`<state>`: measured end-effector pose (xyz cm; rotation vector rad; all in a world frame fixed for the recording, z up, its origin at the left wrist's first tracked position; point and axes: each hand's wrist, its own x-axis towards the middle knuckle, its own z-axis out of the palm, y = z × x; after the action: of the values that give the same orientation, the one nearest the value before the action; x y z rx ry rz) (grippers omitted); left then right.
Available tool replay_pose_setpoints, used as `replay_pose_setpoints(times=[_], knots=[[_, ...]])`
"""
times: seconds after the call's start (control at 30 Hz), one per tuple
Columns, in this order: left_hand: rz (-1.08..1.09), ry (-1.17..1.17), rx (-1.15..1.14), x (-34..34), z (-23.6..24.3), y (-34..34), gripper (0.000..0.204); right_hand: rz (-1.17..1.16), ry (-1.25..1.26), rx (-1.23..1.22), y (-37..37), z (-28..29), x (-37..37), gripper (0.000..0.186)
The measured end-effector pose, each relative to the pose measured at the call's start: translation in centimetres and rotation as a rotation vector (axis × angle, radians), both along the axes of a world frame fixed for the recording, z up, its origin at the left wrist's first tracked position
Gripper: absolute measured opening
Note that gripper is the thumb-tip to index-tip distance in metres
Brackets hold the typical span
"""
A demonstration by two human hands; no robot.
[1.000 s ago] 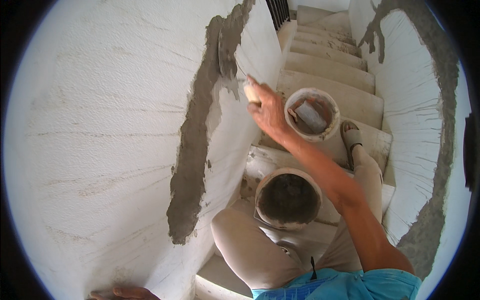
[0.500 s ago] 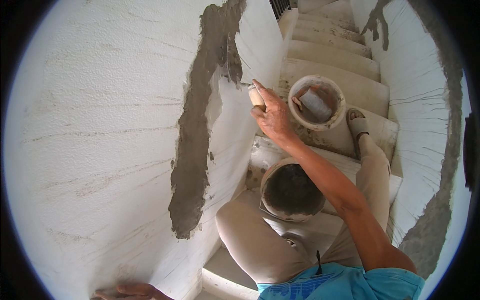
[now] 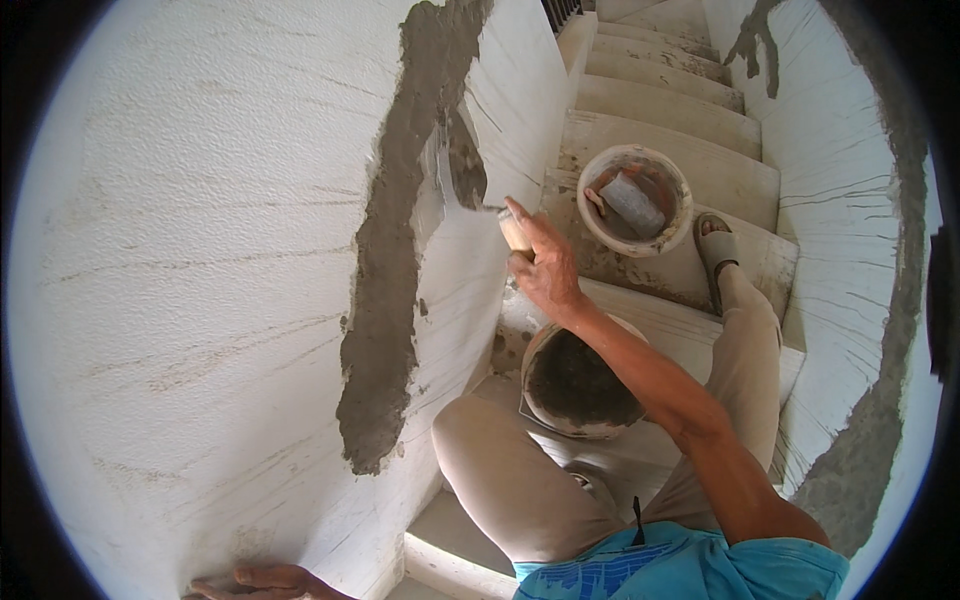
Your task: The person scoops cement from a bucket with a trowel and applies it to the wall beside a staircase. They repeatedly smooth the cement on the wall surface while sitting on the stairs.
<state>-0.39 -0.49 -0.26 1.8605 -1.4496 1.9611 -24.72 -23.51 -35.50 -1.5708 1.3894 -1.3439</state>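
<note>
Trowel (image 3: 467,165) stands at twelve o'clock from view centre, its blade by the right edge of the grey mortar strip (image 3: 385,300) on the white wall (image 3: 230,200). Right grip (image 3: 550,268), at two o'clock, is closed around the wooden handle (image 3: 515,232). Left grip (image 3: 265,580), at seven o'clock, is cut off; its hold cannot be determined. Mortar bucket (image 3: 575,426) sits at four o'clock. Step in hand: judged to be edge smoothing. Next stroke would call for a near-flat blade and even pressure.

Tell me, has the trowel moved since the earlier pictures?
Yes, the trowel has moved down, nearer the bottom end of the grey strip.
</note>
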Motion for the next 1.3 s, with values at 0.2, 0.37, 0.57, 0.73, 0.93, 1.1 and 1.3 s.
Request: replay_pose_setpoints(times=[0.2,0.37,0.57,0.73,0.93,1.1,1.3], knots=[[0.002,-0.145,0.079,0.1,1.1,0.0,0.05,-0.075,-0.05,-0.019,-3.3,1.1,1.1,0.073],[-0.001,-0.138,0.062,0.4,0.9,0.0,0.05,-0.004,-0.037,0.002,-0.6,2.1,1.9,0.072],[-0.005,-0.146,0.059,0.6,1.2,0.2,0.051,-0.011,-0.151,0.013,-0.5,1.1,0.8,0.071],[-0.011,-0.15,0.057,1.0,1.1,0.2,0.052,-0.08,-0.045,-0.03,-3.3,1.3,1.6,0.072],[-0.02,-0.158,0.047,0.7,1.1,0.2,0.053,0.011,-0.014,-0.054,-0.1,1.8,1.4,0.073],[-0.011,-0.125,0.028,0.7,1.0,0.3,0.056,-0.002,-0.044,-0.014,-0.6,2.3,0.9,0.075],[0.01,-0.108,0.001,1.4,1.3,0.7,0.058,-0.023,-0.021,-0.024,-2.0,4.3,1.7,0.075]])
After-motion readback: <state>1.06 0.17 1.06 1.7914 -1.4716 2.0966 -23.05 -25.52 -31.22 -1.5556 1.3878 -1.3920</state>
